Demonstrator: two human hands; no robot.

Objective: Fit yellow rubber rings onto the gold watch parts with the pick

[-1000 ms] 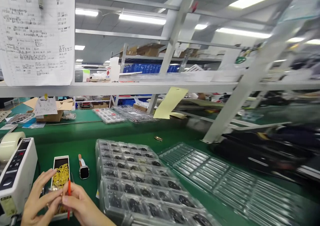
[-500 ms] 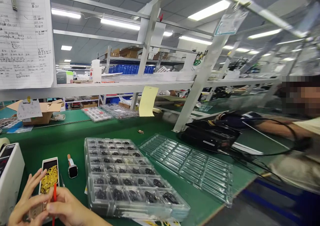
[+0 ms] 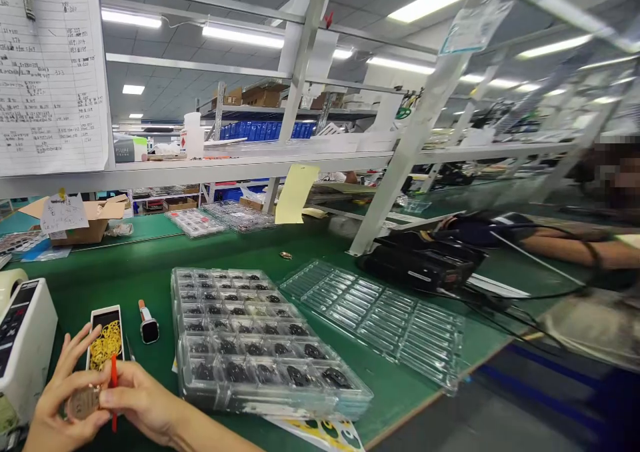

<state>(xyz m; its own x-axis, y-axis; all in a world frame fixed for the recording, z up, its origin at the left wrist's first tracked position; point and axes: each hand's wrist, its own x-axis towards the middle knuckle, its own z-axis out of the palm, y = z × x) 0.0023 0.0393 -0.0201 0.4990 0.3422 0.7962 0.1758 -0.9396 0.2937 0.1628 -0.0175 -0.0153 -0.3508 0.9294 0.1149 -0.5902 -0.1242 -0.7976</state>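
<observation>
Factory assembly line: part trays [image 3: 260, 345], shelving [image 3: 250, 165]

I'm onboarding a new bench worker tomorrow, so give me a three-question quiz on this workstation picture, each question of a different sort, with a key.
1. True or false: the right hand holds a thin red tool.
2. Which lies directly right of the small tray of yellow rings on the green bench? A) smartwatch B) tape roll C) cardboard box
3. Fill in: the left hand holds a small round ____ part.

Key
1. True.
2. A.
3. Metal, by its look; it is too small to identify further.
</observation>
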